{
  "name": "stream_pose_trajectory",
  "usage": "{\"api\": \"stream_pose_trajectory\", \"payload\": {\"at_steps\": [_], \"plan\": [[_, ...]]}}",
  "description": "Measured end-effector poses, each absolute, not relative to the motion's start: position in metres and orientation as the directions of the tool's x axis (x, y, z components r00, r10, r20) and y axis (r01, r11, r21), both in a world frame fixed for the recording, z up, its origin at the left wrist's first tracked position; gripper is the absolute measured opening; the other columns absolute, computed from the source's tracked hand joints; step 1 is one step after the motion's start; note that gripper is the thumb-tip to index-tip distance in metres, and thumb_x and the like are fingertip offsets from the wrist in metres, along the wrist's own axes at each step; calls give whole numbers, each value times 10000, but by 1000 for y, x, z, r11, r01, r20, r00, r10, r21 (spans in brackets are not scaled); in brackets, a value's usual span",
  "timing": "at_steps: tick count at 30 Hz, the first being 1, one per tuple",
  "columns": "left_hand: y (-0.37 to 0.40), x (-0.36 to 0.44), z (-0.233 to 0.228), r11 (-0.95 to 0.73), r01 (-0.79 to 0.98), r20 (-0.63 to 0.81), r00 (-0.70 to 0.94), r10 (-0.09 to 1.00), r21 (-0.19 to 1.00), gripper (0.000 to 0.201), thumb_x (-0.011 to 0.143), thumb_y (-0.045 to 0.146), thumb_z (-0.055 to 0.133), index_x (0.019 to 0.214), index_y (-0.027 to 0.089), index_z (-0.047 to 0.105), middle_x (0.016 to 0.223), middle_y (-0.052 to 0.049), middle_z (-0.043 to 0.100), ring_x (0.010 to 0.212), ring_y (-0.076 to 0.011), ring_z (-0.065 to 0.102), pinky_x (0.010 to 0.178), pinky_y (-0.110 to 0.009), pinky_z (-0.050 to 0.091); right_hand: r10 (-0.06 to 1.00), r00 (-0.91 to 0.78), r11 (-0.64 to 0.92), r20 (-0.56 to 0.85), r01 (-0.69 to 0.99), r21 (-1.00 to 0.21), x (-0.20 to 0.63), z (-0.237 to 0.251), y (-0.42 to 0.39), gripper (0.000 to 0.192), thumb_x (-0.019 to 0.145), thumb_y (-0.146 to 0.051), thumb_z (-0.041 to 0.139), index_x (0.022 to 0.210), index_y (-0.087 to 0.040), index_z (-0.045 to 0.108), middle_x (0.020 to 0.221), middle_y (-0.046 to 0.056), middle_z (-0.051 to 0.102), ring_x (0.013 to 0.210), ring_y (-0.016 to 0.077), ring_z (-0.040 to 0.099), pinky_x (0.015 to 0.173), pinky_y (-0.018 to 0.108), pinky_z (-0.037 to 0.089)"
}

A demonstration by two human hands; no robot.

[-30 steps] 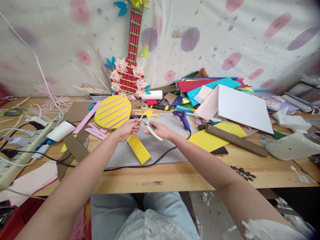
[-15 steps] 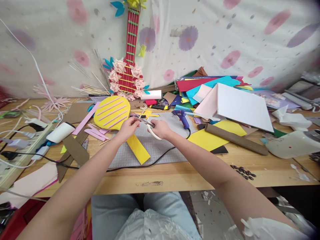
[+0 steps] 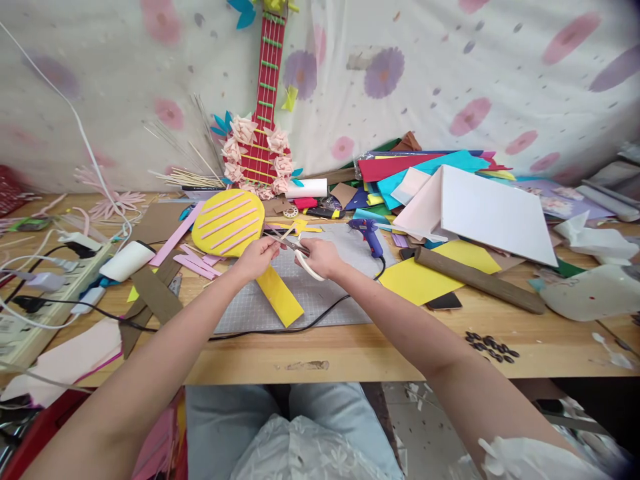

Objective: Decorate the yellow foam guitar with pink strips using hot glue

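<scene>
Near the wooden table's (image 3: 235,363) edge, a thin black cable (image 3: 320,317) crosses the gridded grey mat (image 3: 323,293). Above this mat, the left hand (image 3: 257,259) pinches a slender pale stick (image 3: 289,231); the right hand (image 3: 323,258) holds metal scissors (image 3: 300,251), white-handled, blades at the stick. Behind are a rounded yellow board (image 3: 225,225) with pink strips and a flowered red guitar (image 3: 260,153).

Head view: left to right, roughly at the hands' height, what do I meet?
Power strip → white roll → striped yellow oval → left hand → scissors → right hand → glue gun → brown roll.
</scene>
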State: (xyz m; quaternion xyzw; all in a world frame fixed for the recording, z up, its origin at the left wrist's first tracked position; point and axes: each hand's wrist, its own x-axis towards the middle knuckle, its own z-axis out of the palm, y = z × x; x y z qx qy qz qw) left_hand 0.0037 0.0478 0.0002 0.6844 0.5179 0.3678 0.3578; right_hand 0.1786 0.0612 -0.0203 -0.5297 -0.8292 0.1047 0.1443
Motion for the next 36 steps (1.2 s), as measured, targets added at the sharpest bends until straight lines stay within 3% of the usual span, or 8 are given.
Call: {"api": "stream_pose_trajectory", "payload": {"at_steps": [4, 11, 19, 24, 29, 33, 36], "plan": [[48, 5, 4, -243, 465, 167, 198, 966, 852, 215, 798, 174, 428, 609, 161, 529, 519, 27, 428, 506, -107, 380, 507, -209, 286, 926, -357, 376, 118, 874, -307, 178, -22, 60, 267, 768, -447, 471, 781, -210, 593, 815, 35, 670, 732, 169, 572, 557, 263, 252], [44, 11, -1, -299, 531, 279, 121, 953, 793, 215, 764, 184, 511, 555, 178, 463, 516, 32, 428, 516, -111, 373, 521, -219, 267, 929, -348, 369, 123, 882, -294, 182, -19, 60, 260, 764, -435, 487, 814, -205, 597, 850, 41, 668, 775, 176, 572, 570, 260, 267], [44, 12, -2, -253, 521, 133, 255, 958, 815, 314, 785, 154, 458, 474, 168, 423, 483, 24, 415, 482, -98, 365, 506, -217, 260, 873, -436, 487, 219, 808, -332, 187, -28, 60, 157, 770, -326, 474, 819, -195, 545, 885, 42, 628, 857, 163, 534, 646, 242, 311], [39, 16, 7, -177, 497, 50, 259, 965, 850, 297, 778, 138, 459, 482, 162, 462, 478, 29, 390, 462, -91, 340, 485, -215, 252, 882, -418, 469, 216, 823, -321, 188, -35, 59, 183, 756, -353, 483, 799, -194, 563, 846, 38, 635, 814, 164, 545, 627, 246, 299], [42, 14, 2, -192, 459, 90, 235, 968, 867, 206, 801, 176, 446, 620, 160, 542, 485, 38, 398, 458, -94, 349, 476, -210, 262, 906, -371, 420, 206, 851, -314, 189, -39, 57, 219, 760, -368, 468, 780, -188, 592, 816, 41, 659, 757, 159, 558, 605, 251, 275], [43, 14, -5, -290, 550, 189, 233, 954, 783, 223, 811, 207, 443, 595, 172, 483, 509, 28, 441, 490, -100, 396, 508, -216, 293, 911, -362, 408, 197, 859, -310, 191, -38, 58, 225, 751, -375, 477, 760, -189, 603, 791, 42, 668, 722, 155, 561, 581, 253, 256], [40, 16, -9, -311, 572, 281, 144, 949, 759, 202, 819, 251, 442, 633, 179, 474, 560, 23, 483, 520, -105, 429, 524, -219, 313, 906, -365, 418, 216, 853, -312, 193, -35, 61, 216, 744, -379, 482, 744, -192, 591, 780, 35, 665, 701, 152, 554, 564, 253, 244]]}}
